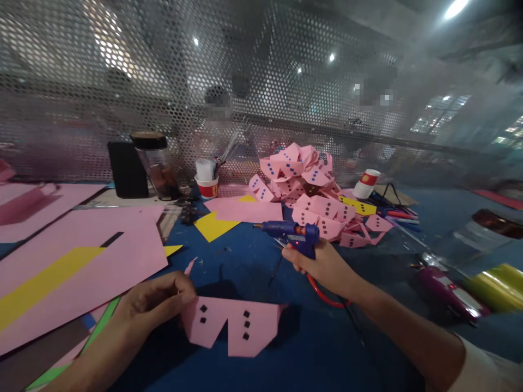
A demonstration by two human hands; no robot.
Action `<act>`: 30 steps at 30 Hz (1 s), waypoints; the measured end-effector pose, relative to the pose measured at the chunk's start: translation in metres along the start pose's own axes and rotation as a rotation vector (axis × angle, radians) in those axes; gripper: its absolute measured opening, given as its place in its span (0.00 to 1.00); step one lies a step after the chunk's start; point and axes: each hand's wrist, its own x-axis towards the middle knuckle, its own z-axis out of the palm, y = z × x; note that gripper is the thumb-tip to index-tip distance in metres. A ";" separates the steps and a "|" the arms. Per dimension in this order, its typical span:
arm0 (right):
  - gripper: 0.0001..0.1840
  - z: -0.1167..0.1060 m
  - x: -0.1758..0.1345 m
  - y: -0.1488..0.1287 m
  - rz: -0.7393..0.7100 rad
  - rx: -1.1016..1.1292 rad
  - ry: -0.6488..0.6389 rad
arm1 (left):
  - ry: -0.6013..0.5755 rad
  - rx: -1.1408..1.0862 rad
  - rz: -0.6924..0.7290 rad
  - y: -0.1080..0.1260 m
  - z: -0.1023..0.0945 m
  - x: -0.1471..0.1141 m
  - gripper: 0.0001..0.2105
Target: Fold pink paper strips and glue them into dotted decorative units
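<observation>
Between thumb and fingers, my left hand (157, 299) pinches the upper left corner of a pink paper cutout (235, 324). The cutout has a notch in its lower edge and black diamond marks on both halves. Wrapped round the handle of a blue hot glue gun (296, 234) is my right hand (316, 261). Its nozzle points left, above the blue table (245, 272) and apart from the cutout. A small red light glows on the gun's body. Beyond it lies a heap of similar marked pink paper pieces (302, 174).
Pink sheets (134, 234) and a yellow strip (53, 277) cover the left side. At the back stand a lidded jar (157, 169), a black upright panel (127, 171) and a paper cup (207, 188) holding tools. On the right lie pens (402, 218) and a purple device (447, 294).
</observation>
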 end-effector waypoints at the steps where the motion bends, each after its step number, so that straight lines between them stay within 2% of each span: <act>1: 0.20 0.002 -0.003 -0.002 -0.007 0.026 0.009 | 0.036 -0.013 0.005 0.003 0.001 0.000 0.17; 5: 0.19 0.010 -0.020 -0.009 -0.033 0.044 0.069 | 0.197 -0.079 -0.014 0.015 0.006 0.001 0.14; 8: 0.16 0.017 -0.033 -0.019 -0.095 -0.046 0.025 | 0.194 -0.123 0.022 0.019 0.006 0.004 0.14; 11: 0.09 0.020 -0.041 -0.031 -0.286 -0.172 -0.087 | 0.228 -0.155 0.039 0.019 0.005 0.006 0.13; 13: 0.03 0.020 -0.043 -0.038 -0.417 -0.222 -0.215 | 0.227 -0.184 0.039 0.019 0.005 0.005 0.12; 15: 0.08 0.022 -0.041 -0.042 -0.496 -0.244 -0.339 | 0.216 -0.191 0.035 0.020 0.007 0.004 0.12; 17: 0.09 0.024 -0.038 -0.042 -0.541 -0.253 -0.391 | 0.206 -0.177 0.037 0.023 0.008 0.003 0.13; 21: 0.06 0.031 -0.035 -0.034 -0.597 -0.304 -0.406 | 0.215 -0.157 0.037 0.027 0.010 0.003 0.13; 30: 0.12 0.040 -0.034 -0.017 -0.684 -0.527 -0.395 | 0.196 -0.160 0.034 0.028 0.011 0.002 0.12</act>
